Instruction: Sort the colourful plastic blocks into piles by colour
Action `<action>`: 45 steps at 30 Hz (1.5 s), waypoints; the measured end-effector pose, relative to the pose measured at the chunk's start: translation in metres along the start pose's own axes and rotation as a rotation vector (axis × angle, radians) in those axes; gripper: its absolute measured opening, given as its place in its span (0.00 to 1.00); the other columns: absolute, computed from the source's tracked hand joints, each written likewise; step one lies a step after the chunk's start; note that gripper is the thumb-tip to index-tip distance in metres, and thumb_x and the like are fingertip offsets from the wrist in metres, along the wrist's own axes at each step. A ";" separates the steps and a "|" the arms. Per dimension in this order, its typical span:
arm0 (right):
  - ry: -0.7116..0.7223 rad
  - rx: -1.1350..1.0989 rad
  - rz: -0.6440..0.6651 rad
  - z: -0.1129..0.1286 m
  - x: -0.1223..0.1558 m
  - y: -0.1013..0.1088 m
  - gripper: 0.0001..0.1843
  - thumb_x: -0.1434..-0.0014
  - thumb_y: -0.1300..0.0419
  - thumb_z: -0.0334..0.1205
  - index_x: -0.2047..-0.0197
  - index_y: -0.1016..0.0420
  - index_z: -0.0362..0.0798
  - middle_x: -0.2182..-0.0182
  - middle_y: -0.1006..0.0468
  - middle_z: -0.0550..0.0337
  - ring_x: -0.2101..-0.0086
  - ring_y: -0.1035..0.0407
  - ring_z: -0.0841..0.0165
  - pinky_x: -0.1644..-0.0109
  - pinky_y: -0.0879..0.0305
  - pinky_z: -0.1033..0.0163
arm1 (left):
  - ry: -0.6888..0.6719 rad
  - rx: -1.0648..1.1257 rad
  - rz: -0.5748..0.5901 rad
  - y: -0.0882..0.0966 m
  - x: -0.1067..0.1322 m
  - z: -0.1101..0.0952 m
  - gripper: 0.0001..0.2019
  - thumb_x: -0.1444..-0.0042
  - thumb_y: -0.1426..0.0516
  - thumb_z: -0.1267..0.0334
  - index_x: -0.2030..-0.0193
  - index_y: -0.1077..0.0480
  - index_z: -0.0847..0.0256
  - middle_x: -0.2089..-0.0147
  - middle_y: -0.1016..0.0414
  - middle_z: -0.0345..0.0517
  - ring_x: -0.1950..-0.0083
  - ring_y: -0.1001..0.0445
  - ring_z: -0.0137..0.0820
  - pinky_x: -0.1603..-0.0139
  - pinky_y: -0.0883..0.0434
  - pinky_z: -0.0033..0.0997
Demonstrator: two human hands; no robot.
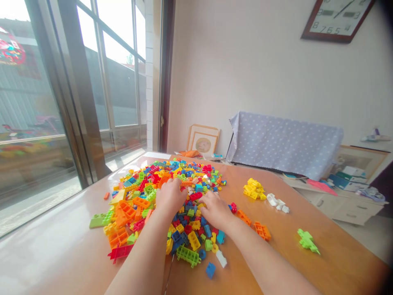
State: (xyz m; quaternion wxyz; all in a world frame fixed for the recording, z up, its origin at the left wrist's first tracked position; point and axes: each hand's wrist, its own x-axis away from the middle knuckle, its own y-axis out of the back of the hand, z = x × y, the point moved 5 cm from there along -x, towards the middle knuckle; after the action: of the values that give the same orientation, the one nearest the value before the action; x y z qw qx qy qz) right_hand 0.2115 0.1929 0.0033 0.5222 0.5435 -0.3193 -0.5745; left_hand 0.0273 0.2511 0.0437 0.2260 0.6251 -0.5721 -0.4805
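A large heap of mixed toy building bricks (194,240) covers the middle of the table, in red, orange, yellow, green and blue. My left hand (171,194) is over the heap with its fingers curled down, next to an orange brick (163,180); its fingertips and anything in them are hidden. To its right, my right hand (215,208) reaches into the heap's right side, its fingers bent but apart, close to a red brick (195,196). A green wheeled base piece (188,256) lies at the near edge of the heap.
On the right of the brown table (276,270) lie a yellow brick cluster (254,189), white bricks (278,203), orange bricks (262,231) and a green brick cluster (308,241). A window (113,82) borders the left side. Behind stands a cloth-covered object (285,139).
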 end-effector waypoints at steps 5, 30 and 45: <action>-0.076 -0.139 -0.098 -0.021 0.004 0.002 0.09 0.37 0.39 0.43 0.55 0.22 0.53 0.56 0.25 0.56 0.53 0.31 0.62 0.53 0.39 0.63 | -0.031 -0.151 0.070 0.001 0.006 -0.007 0.17 0.46 0.42 0.57 0.52 0.24 0.58 0.47 0.25 0.63 0.46 0.28 0.58 0.50 0.32 0.51; 0.028 -0.258 0.128 0.022 0.042 0.014 0.10 0.41 0.39 0.41 0.57 0.18 0.58 0.60 0.16 0.62 0.57 0.24 0.61 0.56 0.38 0.63 | -0.011 0.668 0.058 -0.016 0.003 -0.009 0.14 0.45 0.40 0.50 0.59 0.26 0.57 0.69 0.25 0.41 0.69 0.28 0.32 0.69 0.36 0.29; -0.545 -1.510 -0.220 -0.035 0.032 -0.001 0.17 0.48 0.34 0.51 0.60 0.31 0.51 0.70 0.25 0.65 0.78 0.37 0.75 0.77 0.47 0.70 | 0.576 1.711 0.335 -0.062 0.019 -0.044 0.07 0.45 0.41 0.67 0.58 0.28 0.62 0.64 0.22 0.48 0.66 0.21 0.32 0.69 0.26 0.28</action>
State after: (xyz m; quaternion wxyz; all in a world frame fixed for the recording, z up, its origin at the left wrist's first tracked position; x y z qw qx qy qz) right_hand 0.2488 0.1696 -0.0138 0.5927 -0.0862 0.0939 -0.7953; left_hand 0.0938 0.2366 0.0053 -0.1133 0.5837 -0.7374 0.3205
